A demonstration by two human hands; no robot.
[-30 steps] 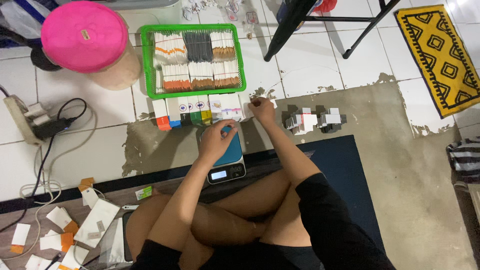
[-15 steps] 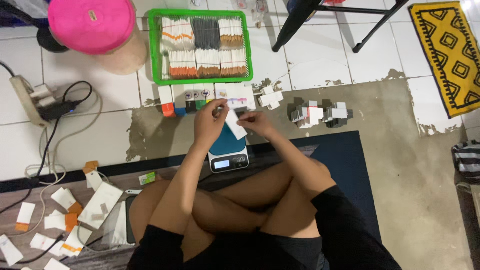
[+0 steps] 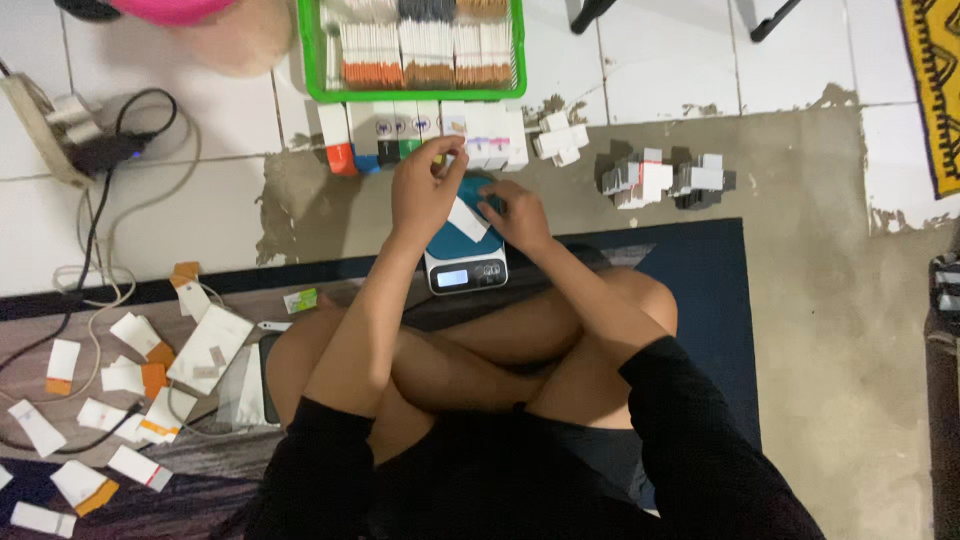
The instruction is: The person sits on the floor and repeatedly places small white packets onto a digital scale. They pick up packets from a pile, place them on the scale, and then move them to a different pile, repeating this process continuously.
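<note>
The left hand (image 3: pixel 425 190) has its fingers curled, pinching the upper end of a small white paper packet (image 3: pixel 466 217) above a small white digital kitchen scale with a teal platform (image 3: pixel 464 255). The right hand (image 3: pixel 513 213) rests half closed on the packet's right side, over the scale's platform. The scale stands on the floor, just in front of the person's crossed legs.

Just beyond the hands, a row of small cardboard boxes with coloured ends (image 3: pixel 420 130) lines the near side of a green plastic tray (image 3: pixel 520 60) filled with bundled packets. Two clusters of small white and grey boxes (image 3: pixel 660 180) lie to the right on bare concrete. Loose white and orange paper packets (image 3: pixel 130 380) are scattered far left, near a black cable (image 3: pixel 90 230).
</note>
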